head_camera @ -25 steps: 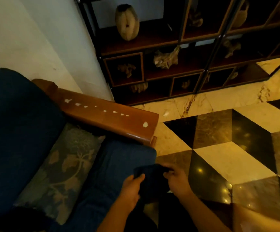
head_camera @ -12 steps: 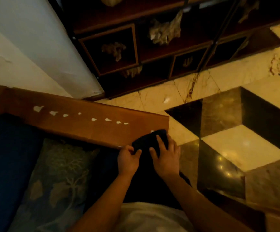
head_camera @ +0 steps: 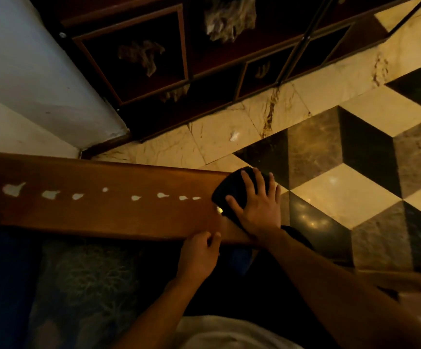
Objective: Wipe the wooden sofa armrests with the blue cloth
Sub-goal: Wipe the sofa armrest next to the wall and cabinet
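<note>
Near edge: pale light-coloured garment [head_camera: 229,332] of the person, at the bottom centre, with both bare forearms reaching away from it.
Near left: dim patterned cushion with a pale leaf motif [head_camera: 83,280], lying on the dark blue upholstered sofa seat [head_camera: 0,285], just on the near side of the armrest.
Left hand [head_camera: 199,255]: fingers curled loosely, thumb and fingertips resting at the near edge of the armrest; it holds nothing that can be seen.
Armrest: long flat reddish-brown wooden sofa armrest [head_camera: 116,215], running left to right across the middle; a row of small white chipped patches [head_camera: 51,194] runs along its top.
Right hand [head_camera: 257,210]: fingers spread flat, palm pressing down on the cloth; not closed around it.
Cloth: dark folded blue cloth [head_camera: 225,191], nearly black in this light, lying on the right end of the armrest under the right hand, its far corner reaching the armrest's far edge.
Floor: polished marble floor in a cube pattern of cream, brown and black tiles [head_camera: 355,182], beyond and to the right of the armrest.
Far left: pale plastered wall [head_camera: 28,71].
Far centre: dark wooden display shelf with square compartments [head_camera: 204,79], standing on the floor; pale gnarled root-like pieces [head_camera: 141,55] sit in its compartments.
</note>
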A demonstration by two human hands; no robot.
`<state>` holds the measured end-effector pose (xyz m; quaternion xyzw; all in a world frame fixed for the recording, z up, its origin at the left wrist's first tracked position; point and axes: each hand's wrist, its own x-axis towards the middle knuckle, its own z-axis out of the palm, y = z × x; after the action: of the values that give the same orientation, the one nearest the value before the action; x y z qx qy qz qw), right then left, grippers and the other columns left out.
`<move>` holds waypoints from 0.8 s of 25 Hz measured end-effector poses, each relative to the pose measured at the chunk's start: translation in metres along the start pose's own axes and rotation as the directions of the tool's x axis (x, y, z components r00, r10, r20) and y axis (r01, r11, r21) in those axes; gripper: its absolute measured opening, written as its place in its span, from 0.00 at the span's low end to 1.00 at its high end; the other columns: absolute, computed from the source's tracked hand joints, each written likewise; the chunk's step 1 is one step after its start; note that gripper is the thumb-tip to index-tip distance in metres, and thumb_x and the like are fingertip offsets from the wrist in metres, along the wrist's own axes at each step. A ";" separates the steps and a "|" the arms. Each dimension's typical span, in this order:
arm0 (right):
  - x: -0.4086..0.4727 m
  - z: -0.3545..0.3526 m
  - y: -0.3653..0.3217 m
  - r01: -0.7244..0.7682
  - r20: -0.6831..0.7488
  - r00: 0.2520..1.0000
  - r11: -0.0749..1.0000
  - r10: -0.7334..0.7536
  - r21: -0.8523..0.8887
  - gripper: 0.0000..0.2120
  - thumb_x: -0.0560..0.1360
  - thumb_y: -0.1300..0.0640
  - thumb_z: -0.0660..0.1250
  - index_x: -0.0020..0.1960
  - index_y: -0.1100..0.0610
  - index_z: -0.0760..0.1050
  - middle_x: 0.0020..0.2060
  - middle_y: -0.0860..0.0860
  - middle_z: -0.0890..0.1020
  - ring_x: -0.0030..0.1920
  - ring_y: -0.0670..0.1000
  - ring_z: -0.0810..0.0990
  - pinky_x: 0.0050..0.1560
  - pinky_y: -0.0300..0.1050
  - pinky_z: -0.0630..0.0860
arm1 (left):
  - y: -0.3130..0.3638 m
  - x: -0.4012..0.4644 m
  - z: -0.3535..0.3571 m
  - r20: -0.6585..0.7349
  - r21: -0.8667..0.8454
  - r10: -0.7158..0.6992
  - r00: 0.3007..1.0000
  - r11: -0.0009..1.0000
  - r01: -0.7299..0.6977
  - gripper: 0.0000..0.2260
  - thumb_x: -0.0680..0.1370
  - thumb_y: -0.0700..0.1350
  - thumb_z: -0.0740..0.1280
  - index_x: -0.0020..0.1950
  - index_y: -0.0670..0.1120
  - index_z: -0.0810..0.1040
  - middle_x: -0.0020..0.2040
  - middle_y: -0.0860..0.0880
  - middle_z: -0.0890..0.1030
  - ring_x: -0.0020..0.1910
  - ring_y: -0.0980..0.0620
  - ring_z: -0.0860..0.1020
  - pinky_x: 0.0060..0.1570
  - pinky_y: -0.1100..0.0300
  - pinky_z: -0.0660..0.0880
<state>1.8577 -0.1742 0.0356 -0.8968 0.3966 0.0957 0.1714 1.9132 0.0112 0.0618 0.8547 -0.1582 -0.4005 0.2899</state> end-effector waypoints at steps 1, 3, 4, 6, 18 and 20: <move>0.016 -0.004 0.004 0.048 -0.019 0.999 0.998 -0.048 -0.028 0.37 0.75 0.23 0.48 0.78 0.41 0.59 0.78 0.51 0.66 0.79 0.64 0.59 0.78 0.63 0.57 | -0.006 -0.004 0.002 0.015 -0.030 -0.015 1.000 0.999 0.015 0.20 0.83 0.54 0.62 0.36 0.46 0.79 0.35 0.51 0.85 0.38 0.53 0.83 0.44 0.54 0.78; 0.052 -0.017 0.005 0.114 0.053 0.992 0.991 -0.111 -0.066 0.38 0.73 0.20 0.44 0.69 0.43 0.70 0.64 0.52 0.78 0.63 0.62 0.76 0.60 0.58 0.73 | -0.013 -0.005 0.006 0.007 -0.181 -0.091 0.996 0.979 0.091 0.20 0.83 0.55 0.63 0.33 0.49 0.80 0.32 0.53 0.85 0.36 0.58 0.84 0.45 0.58 0.77; 0.073 -0.024 0.002 0.144 0.155 0.979 0.987 -0.132 -0.066 0.41 0.70 0.18 0.41 0.64 0.43 0.73 0.59 0.52 0.81 0.56 0.60 0.79 0.53 0.55 0.75 | -0.015 -0.004 0.007 -0.017 -0.285 -0.150 0.988 0.948 0.140 0.21 0.83 0.55 0.63 0.32 0.50 0.80 0.32 0.53 0.86 0.36 0.58 0.84 0.46 0.59 0.76; 0.109 -0.035 -0.009 0.173 0.404 0.904 0.983 -0.137 -0.054 0.43 0.69 0.17 0.39 0.60 0.45 0.75 0.57 0.56 0.83 0.52 0.60 0.80 0.50 0.53 0.73 | -0.017 -0.001 0.004 -0.065 -0.457 -0.300 0.952 0.857 0.239 0.23 0.82 0.57 0.64 0.31 0.48 0.82 0.33 0.51 0.87 0.38 0.54 0.85 0.48 0.56 0.77; -0.057 0.019 0.013 0.397 0.093 0.918 0.899 -0.386 -0.183 0.33 0.83 0.32 0.44 0.84 0.44 0.47 0.85 0.51 0.46 0.83 0.63 0.42 0.81 0.64 0.43 | -0.043 0.006 -0.051 0.314 -0.937 -0.525 0.791 -0.305 0.170 0.20 0.76 0.54 0.66 0.63 0.44 0.76 0.64 0.40 0.77 0.61 0.39 0.76 0.64 0.35 0.72; -0.068 0.030 0.004 0.449 0.125 0.893 0.864 -0.432 -0.229 0.35 0.82 0.31 0.46 0.84 0.45 0.50 0.84 0.54 0.51 0.83 0.66 0.45 0.80 0.67 0.47 | -0.045 0.012 -0.058 0.293 -0.938 -0.552 0.781 -0.324 0.123 0.20 0.76 0.56 0.63 0.62 0.45 0.77 0.65 0.41 0.76 0.62 0.40 0.76 0.65 0.37 0.71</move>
<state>1.8081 -0.1192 0.0280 -0.9740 0.1597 0.1348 0.0871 1.9671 0.0619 0.0565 0.3668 0.5107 -0.3112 0.7126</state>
